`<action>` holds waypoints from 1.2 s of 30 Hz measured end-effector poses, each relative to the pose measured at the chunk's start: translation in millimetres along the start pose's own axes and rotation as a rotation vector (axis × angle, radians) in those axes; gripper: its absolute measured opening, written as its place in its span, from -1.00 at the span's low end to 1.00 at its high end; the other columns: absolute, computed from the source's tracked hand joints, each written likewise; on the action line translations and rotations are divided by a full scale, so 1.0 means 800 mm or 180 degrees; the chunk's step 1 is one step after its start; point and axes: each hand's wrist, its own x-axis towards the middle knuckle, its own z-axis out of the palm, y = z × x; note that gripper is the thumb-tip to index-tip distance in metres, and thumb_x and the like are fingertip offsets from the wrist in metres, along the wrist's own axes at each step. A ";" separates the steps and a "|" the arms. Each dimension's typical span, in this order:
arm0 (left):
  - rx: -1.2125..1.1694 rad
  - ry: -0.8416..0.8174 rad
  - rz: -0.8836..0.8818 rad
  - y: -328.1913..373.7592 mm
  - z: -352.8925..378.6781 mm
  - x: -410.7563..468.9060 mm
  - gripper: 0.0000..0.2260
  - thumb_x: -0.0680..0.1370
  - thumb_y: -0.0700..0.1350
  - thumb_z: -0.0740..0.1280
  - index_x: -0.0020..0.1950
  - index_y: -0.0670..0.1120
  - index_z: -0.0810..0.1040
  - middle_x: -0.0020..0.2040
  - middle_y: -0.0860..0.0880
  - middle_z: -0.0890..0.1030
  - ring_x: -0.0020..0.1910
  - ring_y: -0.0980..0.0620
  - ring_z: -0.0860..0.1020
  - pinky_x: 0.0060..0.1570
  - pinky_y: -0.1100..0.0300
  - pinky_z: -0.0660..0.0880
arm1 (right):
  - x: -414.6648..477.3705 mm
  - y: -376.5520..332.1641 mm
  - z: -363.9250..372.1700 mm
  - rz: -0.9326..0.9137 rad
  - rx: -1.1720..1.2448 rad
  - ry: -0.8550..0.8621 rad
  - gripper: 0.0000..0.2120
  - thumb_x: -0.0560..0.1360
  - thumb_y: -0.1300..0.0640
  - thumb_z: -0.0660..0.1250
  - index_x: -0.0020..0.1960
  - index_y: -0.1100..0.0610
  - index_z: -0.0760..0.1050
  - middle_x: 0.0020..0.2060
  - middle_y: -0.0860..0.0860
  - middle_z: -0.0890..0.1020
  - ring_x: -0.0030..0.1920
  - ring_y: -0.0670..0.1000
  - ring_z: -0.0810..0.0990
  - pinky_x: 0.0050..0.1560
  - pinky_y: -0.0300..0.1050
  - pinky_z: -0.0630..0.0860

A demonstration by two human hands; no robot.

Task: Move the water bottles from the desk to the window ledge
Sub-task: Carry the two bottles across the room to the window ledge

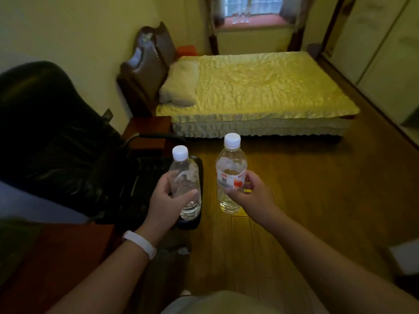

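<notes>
Nearest to the person, at about eight o'clock from the hands, lay a corner of the reddish-brown counter (56,257). No bottle showed on this part of it.

The left grip (166,197), with a white wristband (140,244) behind it, was clamped around the lower body of the left bottle (186,175). The right grip (251,196) was clamped around the labelled middle of the right bottle (231,164). Both bottles were clear and had white caps. They were carried in the air above the wooden floor (306,189), apart from each other. Each long axis stood nearly upright, with the cap toward twelve o'clock and the base below the fingers. The left bottle leaned a little toward eleven o'clock.

A black chair (56,132) stood at ten o'clock, near the left grip. Farther on, the bed (260,87) with its yellow cover lay across the way at twelve o'clock.

The window ledge (251,25) was the farthest thing, well apart from both grips, at twelve o'clock and a little toward one. I judged the right grip slightly nearer to it. Some pale shapes (240,18) stood on the ledge, too small to tell what they were. The coming move seemed to depend on the bed, which lay between the bottles and the ledge. The free floor at one to two o'clock looked like the way around it.
</notes>
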 end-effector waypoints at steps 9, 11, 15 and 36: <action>-0.0148 -0.1041 -0.0149 0.001 0.138 0.111 -0.41 0.34 -0.13 0.56 0.33 0.01 0.43 0.15 0.06 0.61 0.07 0.15 0.62 -0.07 0.27 0.57 | 0.034 0.055 -0.121 0.0536 0.0096 0.1023 -0.54 0.44 0.05 0.49 0.29 -0.01 0.43 0.12 -0.09 0.58 0.12 -0.09 0.54 -0.08 -0.22 0.50; -0.0216 -0.1264 -0.0204 -0.003 0.167 0.142 -0.41 0.36 -0.15 0.57 0.32 0.01 0.43 0.17 0.04 0.60 0.11 0.11 0.61 -0.03 0.21 0.56 | 0.049 0.065 -0.141 0.0620 0.0173 0.1160 -0.57 0.46 0.07 0.47 0.27 -0.03 0.42 0.09 -0.13 0.57 0.11 -0.12 0.53 -0.10 -0.24 0.48; -0.0275 -0.1556 -0.0245 -0.011 0.220 0.216 -0.38 0.27 -0.07 0.63 0.26 0.05 0.45 0.14 0.05 0.59 0.09 0.12 0.61 -0.10 0.25 0.53 | 0.101 0.084 -0.175 0.0797 0.0133 0.1462 -0.59 0.46 0.03 0.46 0.26 -0.06 0.42 0.10 -0.16 0.58 0.13 -0.12 0.53 0.03 -0.12 0.53; -0.0176 -0.2125 0.0141 0.029 0.404 0.520 -0.49 0.35 -0.12 0.60 0.16 0.22 0.48 0.16 0.06 0.61 0.13 0.08 0.60 0.05 0.08 0.56 | 0.347 0.082 -0.305 0.0753 0.0295 0.2365 -0.57 0.46 0.11 0.45 0.30 0.00 0.43 0.10 -0.16 0.61 0.10 -0.18 0.57 -0.02 -0.24 0.51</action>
